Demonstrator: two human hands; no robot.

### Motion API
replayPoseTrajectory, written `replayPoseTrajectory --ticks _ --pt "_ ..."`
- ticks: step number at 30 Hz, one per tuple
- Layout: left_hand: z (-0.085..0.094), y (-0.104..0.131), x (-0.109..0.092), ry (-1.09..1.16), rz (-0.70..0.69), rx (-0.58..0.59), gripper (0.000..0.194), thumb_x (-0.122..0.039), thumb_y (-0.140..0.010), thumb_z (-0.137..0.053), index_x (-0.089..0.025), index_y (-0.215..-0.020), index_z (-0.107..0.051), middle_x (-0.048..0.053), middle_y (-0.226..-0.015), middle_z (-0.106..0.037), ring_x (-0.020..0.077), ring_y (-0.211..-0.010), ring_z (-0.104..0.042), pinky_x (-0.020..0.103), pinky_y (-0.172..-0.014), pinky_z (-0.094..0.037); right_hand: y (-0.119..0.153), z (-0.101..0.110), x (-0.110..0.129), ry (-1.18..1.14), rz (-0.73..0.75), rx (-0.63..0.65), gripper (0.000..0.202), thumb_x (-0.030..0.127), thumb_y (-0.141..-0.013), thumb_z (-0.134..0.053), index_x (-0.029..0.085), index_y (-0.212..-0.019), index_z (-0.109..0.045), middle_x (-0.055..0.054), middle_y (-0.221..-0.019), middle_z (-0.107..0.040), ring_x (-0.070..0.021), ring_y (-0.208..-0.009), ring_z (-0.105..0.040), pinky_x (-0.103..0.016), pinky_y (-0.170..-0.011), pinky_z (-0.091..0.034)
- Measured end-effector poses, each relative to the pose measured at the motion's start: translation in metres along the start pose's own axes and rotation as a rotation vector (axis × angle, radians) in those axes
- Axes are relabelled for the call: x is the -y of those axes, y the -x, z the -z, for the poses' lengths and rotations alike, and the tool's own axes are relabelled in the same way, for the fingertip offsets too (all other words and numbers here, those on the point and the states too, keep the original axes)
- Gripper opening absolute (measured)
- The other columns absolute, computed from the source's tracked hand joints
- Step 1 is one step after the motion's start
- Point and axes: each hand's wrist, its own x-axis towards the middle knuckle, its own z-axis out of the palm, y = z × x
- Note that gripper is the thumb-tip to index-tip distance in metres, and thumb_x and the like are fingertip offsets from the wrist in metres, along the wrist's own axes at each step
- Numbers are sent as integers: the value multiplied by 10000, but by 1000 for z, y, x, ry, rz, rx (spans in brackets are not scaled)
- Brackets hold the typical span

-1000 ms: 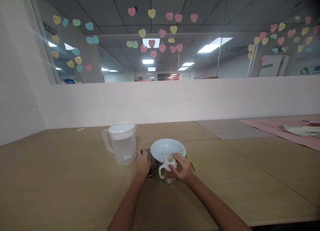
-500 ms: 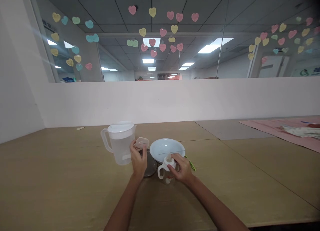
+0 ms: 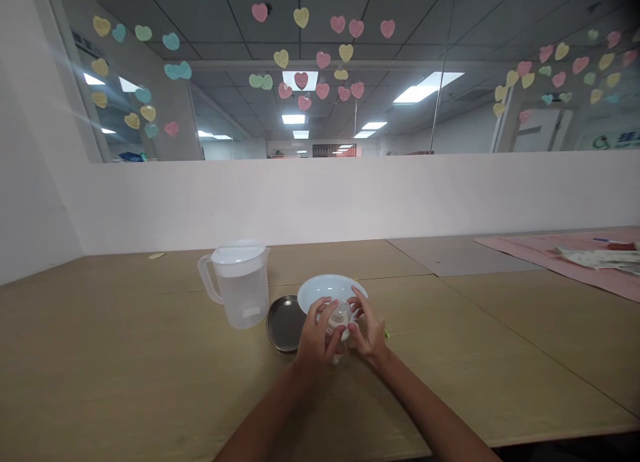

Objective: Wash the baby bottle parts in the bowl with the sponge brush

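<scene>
A baby bottle stands on the table between my hands, mostly covered by the fingers. Over its teat sits a clear dome cap. My left hand is closed round the cap from the left. On the other side my right hand curls its fingers about the upper part of the bottle. Directly behind the hands is a white bowl. A dark metal dish lies to the left, partly beneath the bowl's edge.
A lidded clear plastic jug stands left of the dish. Something green peeks out beside my right hand. Far right, a pink cloth carries a white item and a pen. A low wall with glass above bounds the table.
My left hand has moved right with the clear cap and brought it onto the bottle's top. My right hand's fingers have shifted around the bottle. The metal dish is more exposed.
</scene>
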Motion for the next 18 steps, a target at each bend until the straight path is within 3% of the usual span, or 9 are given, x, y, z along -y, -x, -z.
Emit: replayPoseTrajectory --ticks 5,18 --pt "-6 3 -6 91 134 21 404 -303 -905 -387 -191 -1292 -416 133 -1226 -508 228 -1119 -511 390 -929 -441 -1 -3 6 17 85 53 521 391 -866 -423 163 -1334 -387 -139 -1184 -584 -250 -1058 -576 -382 -851 -499" --pt "-9 8 -3 16 174 19 454 -429 -919 -314 -198 -1280 -463 109 -1092 -625 218 -975 -582 368 -839 -481 2 -8 12 46 33 -31 511 432 -842 -461 132 -1255 -470 -143 -1016 -656 -255 -935 -634 -376 -806 -524"
